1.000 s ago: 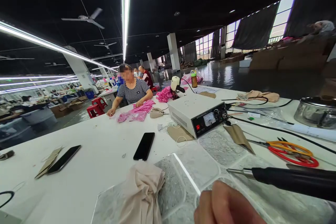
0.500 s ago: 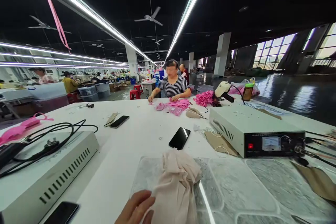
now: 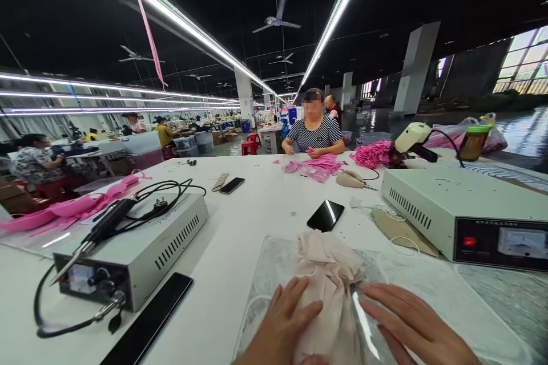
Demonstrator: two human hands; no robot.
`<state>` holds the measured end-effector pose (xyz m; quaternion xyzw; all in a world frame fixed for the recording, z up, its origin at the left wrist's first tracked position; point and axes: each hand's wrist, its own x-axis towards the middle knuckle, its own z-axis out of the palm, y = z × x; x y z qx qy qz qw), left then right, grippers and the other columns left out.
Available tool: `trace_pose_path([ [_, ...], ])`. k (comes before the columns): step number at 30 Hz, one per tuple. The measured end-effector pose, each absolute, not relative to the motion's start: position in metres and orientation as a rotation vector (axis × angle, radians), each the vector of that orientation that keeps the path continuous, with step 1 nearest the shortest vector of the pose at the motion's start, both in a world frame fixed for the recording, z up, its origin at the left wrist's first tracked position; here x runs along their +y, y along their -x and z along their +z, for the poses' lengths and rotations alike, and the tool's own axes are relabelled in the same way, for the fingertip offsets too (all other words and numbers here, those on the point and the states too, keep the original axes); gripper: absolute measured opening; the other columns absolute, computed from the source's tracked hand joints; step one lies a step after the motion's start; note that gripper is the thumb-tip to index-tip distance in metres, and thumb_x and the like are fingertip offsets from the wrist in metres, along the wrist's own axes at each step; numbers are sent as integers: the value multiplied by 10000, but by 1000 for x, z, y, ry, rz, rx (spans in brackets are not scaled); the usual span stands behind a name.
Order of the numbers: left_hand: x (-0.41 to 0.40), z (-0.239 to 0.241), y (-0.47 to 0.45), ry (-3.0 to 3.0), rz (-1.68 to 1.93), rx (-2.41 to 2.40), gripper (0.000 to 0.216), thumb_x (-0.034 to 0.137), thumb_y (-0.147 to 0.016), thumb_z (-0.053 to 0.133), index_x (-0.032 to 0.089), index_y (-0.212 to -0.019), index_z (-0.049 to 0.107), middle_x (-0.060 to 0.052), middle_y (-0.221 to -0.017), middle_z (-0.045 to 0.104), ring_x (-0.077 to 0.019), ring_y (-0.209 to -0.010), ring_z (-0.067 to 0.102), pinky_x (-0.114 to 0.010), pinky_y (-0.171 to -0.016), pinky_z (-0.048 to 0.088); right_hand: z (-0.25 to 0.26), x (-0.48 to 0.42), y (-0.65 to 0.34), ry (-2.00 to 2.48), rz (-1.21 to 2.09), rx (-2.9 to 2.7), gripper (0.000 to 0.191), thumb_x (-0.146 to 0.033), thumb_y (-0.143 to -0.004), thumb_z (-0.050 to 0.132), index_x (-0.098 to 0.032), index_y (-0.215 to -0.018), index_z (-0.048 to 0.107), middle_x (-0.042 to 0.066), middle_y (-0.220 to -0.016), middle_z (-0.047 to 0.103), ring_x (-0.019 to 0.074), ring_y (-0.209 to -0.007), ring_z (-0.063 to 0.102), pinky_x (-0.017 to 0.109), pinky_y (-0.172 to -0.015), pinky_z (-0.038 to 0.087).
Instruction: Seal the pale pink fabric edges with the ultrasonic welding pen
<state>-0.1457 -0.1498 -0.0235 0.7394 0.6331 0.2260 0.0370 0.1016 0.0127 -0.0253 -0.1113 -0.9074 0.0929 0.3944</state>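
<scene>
A crumpled pale beige cloth (image 3: 331, 274) lies over a clear plastic mat (image 3: 274, 251) with a grey patterned sheet under it. My left hand (image 3: 285, 322) rests on the cloth's left side, fingers spread. Just off the cloth's right edge, my right hand (image 3: 411, 319) reaches in with its fingers stretched out over the mat; whether it touches the fabric I cannot tell. Neither hand grips anything that shows. The cloth's near end is partly hidden at the frame's bottom.
Grey control boxes stand left (image 3: 166, 239) and right (image 3: 462, 194). Phones lie beyond the cloth (image 3: 326, 215), farther off (image 3: 232, 185) and at near left (image 3: 149, 319). Across the white table (image 3: 240, 228), a person in stripes (image 3: 314, 131) handles pink straps (image 3: 323, 162).
The camera view has turned left. My right hand has come into view beside the cloth, and my left hand has moved forward onto it.
</scene>
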Motion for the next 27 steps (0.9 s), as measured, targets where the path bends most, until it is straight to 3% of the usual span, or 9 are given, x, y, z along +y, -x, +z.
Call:
trace_pose_path([
  [2,-147,-38,147,-2277,615,1920,698,568,-778,635,343,-1390,386,-128,-1495,327,-363,-1366,285,-621,-1047,278,-8,12,-66,64,31,-2416,486,-153,-873,507,-288,-1340,487,29,-1320,547,259,-1212,508,469,-1035,446],
  [6,-147,-43,148,-2198,583,1868,635,583,-812,585,351,-1375,405,-109,-1467,386,-350,-1366,303,-650,-1063,212,-4,33,-30,269,274,-2594,362,-215,-927,430,-324,-1235,585,19,-1311,553,285,-1239,477,628,-1041,361],
  [12,-154,-7,142,-2114,695,1864,525,578,-839,547,307,-1287,519,-118,-1379,505,-347,-1303,421,-688,-1037,237,-7,64,-49,610,461,-2442,391,-444,-944,395,-243,-1186,627,104,-1336,524,273,-1203,515,461,-917,530],
  [15,-155,12,136,-2058,759,1887,444,439,-871,555,235,-1265,530,-148,-1323,545,-302,-1248,498,-662,-1053,274,6,57,-49,617,605,-2357,348,-497,-900,467,-274,-1083,660,77,-1283,561,265,-1170,534,440,-926,517],
  [18,-146,22,124,-2076,960,1968,359,299,-828,605,185,-1167,588,-136,-1177,619,-250,-1098,587,-541,-1037,400,11,50,-38,606,712,-2364,284,-493,-833,535,-284,-986,654,65,-1254,563,271,-1157,523,474,-958,470],
  [22,-116,21,111,-2149,977,2025,313,284,-766,676,169,-1055,634,-98,-1097,643,-258,-1031,585,-442,-924,492,2,58,-26,728,762,-2353,254,-487,-760,544,-240,-768,604,103,-1261,540,321,-1140,515,530,-930,442],
  [27,-93,8,108,-2178,764,2013,242,280,-771,667,176,-987,631,-75,-1139,631,-255,-1049,571,-440,-933,472,2,68,-31,810,914,-2322,386,-550,-796,441,-232,-626,580,96,-1214,574,286,-1042,583,456,-860,481],
])
